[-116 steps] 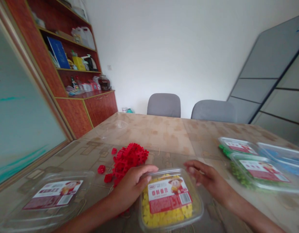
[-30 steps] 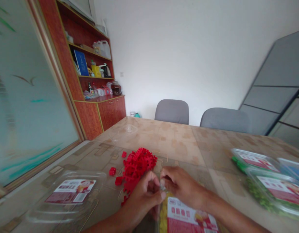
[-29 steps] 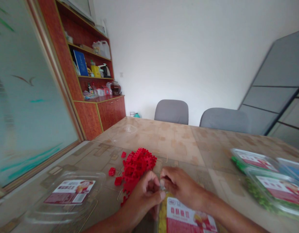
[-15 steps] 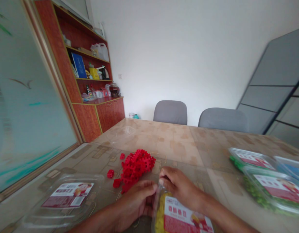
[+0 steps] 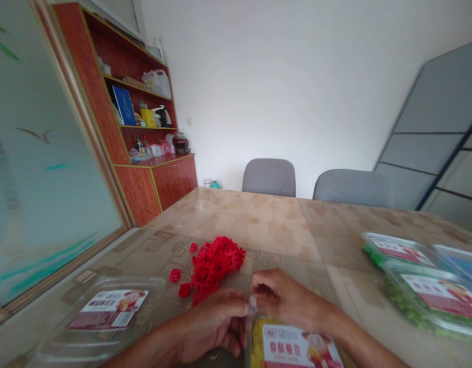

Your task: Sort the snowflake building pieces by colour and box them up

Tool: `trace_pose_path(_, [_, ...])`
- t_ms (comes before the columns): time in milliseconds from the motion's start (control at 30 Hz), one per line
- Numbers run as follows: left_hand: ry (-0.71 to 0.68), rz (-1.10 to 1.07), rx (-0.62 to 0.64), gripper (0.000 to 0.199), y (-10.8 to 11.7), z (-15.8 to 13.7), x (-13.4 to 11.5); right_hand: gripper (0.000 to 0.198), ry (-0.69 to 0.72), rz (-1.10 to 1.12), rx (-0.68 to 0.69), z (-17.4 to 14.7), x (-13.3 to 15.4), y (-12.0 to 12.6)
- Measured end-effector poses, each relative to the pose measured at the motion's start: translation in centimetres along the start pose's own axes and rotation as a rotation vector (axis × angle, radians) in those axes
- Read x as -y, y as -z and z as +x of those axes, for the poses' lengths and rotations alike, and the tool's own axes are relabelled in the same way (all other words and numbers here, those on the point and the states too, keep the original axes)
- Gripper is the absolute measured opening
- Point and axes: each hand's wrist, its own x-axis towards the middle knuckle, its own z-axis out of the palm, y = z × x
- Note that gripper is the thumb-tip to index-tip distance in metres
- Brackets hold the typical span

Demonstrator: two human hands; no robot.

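Observation:
In front of me at the table's near edge is a clear plastic box (image 5: 259, 337) of yellow pieces, with a printed label on its lid. My left hand (image 5: 216, 322) pinches the box's far left corner between thumb and fingers. At that same corner, the curled fingers of my right hand (image 5: 279, 294) grip the lid's edge from above. The lid still lies over the yellow pieces; whether its rim is lifted I cannot tell. Just beyond my left hand lies a heap of red plastic building blocks (image 5: 216, 263), with several loose ones beside it.
A clear labelled lid (image 5: 109, 309) lies at the left. Toward the far left stands a clear empty container (image 5: 193, 210). Closed boxes of green pieces (image 5: 431, 296) and a box with blue pieces (image 5: 460, 263) sit at the right. Two grey chairs (image 5: 268, 177) stand behind the table.
The box of yellow pieces has shifted slightly right and toward me. Both hands stay at its corner, and my right hand has moved a little lower.

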Motion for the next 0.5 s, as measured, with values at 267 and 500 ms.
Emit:
trace_pose_path(267, [0.010,-0.026,-0.062,0.031,0.1,-0.1,0.6,0.009,0.028,0.022,0.011,-0.2,-0.1,-0.2])
trace_pose_path(500, [-0.008,0.006,-0.135,0.023,-0.2,0.2,1.0,0.013,0.152,0.113,-0.076,-0.6,1.5,1.5])
